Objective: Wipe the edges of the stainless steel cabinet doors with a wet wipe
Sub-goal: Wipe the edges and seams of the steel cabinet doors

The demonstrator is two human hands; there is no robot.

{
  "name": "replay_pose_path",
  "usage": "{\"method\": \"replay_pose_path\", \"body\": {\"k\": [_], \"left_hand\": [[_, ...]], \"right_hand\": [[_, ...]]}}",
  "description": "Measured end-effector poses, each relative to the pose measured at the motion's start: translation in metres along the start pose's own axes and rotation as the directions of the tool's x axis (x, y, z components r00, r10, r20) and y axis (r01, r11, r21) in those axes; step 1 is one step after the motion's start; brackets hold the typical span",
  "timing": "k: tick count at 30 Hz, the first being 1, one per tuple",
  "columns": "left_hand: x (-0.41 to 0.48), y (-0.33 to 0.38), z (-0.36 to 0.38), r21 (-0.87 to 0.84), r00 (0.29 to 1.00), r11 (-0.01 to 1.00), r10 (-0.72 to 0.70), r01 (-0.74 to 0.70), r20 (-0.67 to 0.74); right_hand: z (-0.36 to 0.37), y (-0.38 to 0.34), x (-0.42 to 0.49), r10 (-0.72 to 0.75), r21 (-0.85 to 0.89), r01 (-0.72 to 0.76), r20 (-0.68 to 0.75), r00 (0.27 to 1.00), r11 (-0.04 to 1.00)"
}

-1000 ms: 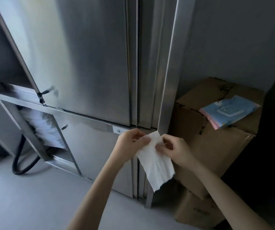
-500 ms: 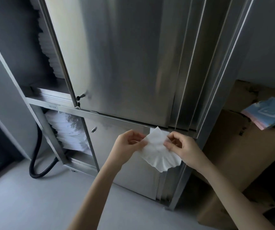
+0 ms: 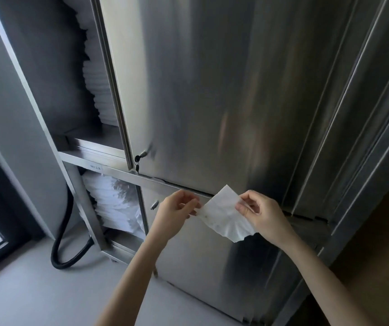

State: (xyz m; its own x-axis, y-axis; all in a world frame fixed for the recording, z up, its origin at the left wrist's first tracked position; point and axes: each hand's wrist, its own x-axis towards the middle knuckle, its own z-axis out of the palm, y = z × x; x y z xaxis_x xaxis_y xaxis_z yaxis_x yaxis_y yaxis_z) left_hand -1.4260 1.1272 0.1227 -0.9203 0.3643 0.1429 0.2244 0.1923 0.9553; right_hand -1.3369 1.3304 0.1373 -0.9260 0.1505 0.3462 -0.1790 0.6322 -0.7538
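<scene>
The left hand (image 3: 174,214) pinches the nine o'clock corner of the one wet wipe (image 3: 221,216) between thumb and fingertips, its other fingers curled in. The right hand (image 3: 264,215) pinches the wipe's two o'clock edge the same way, with its thumb on the near face. The white sheet is stretched between the two hands, its lower edge hanging loose and crumpled toward five o'clock. It is held in front of the seam where the upper cabinet door (image 3: 200,90) meets the lower cabinet door (image 3: 200,260); I cannot tell whether it touches the steel.

A small pale label (image 3: 95,166) sits on the cross rail at nine o'clock from the left hand, its print too small to read. The wipe shows no writing.

By count there are two hands, one wipe and two brushed steel doors, each with one lock: the upper lock (image 3: 139,157) has a key in it, and the lower lock (image 3: 154,204) is just beside the left hand. At ten o'clock of the doors are two open compartments, each holding one stack of white sheets: an upper stack (image 3: 97,90) and a lower stack (image 3: 115,203). One black hose (image 3: 63,241) loops down to the grey floor (image 3: 36,292) at seven o'clock, and one brown cardboard box (image 3: 376,243) stands at four o'clock
</scene>
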Motion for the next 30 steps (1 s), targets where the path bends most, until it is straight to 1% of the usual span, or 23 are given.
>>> {"method": "replay_pose_path", "body": {"k": [6,11,14,17,19,21,23,26,27,30], "left_hand": [[0.077,0.002,-0.053,0.046,0.989,0.998,0.043,-0.037,-0.141],[0.112,-0.022,-0.084,0.123,0.974,0.992,0.051,-0.024,-0.222],[0.134,-0.032,-0.111,0.229,0.941,0.973,0.102,-0.027,-0.324],[0.164,-0.043,-0.146,0.258,0.888,0.966,0.103,0.018,-0.448],[0.185,-0.054,-0.171,0.292,0.875,0.954,0.089,0.062,-0.475],[0.207,-0.063,-0.195,0.353,0.884,0.932,0.092,0.086,-0.458],[0.231,-0.07,-0.217,0.407,0.903,0.911,0.117,0.068,-0.413],[0.265,-0.074,-0.24,0.448,0.935,0.891,0.097,0.071,-0.341],[0.275,-0.075,-0.245,0.453,0.946,0.89,0.1,0.053,-0.307],[0.301,-0.079,-0.255,0.431,0.968,0.9,0.159,-0.061,-0.195]], "right_hand": [[0.029,-0.014,0.084,-0.054,0.014,0.053,0.039,0.998,0.998],[0.054,-0.019,0.132,-0.119,-0.013,0.12,0.027,0.992,0.993],[0.072,-0.021,0.153,-0.139,-0.011,0.139,0.008,0.99,0.99],[0.089,-0.025,0.175,-0.177,-0.005,0.177,0.002,0.984,0.984],[0.103,-0.03,0.187,-0.188,-0.005,0.188,-0.002,0.982,0.982],[0.117,-0.032,0.2,-0.18,-0.031,0.18,-0.009,0.984,0.983],[0.132,-0.034,0.212,-0.165,-0.069,0.163,-0.031,0.986,0.984],[0.154,-0.041,0.228,-0.149,-0.085,0.141,-0.105,0.983,0.986],[0.162,-0.045,0.233,-0.154,-0.084,0.143,-0.139,0.978,0.986],[0.181,-0.058,0.246,-0.148,-0.09,0.13,-0.23,0.962,0.987]]}}
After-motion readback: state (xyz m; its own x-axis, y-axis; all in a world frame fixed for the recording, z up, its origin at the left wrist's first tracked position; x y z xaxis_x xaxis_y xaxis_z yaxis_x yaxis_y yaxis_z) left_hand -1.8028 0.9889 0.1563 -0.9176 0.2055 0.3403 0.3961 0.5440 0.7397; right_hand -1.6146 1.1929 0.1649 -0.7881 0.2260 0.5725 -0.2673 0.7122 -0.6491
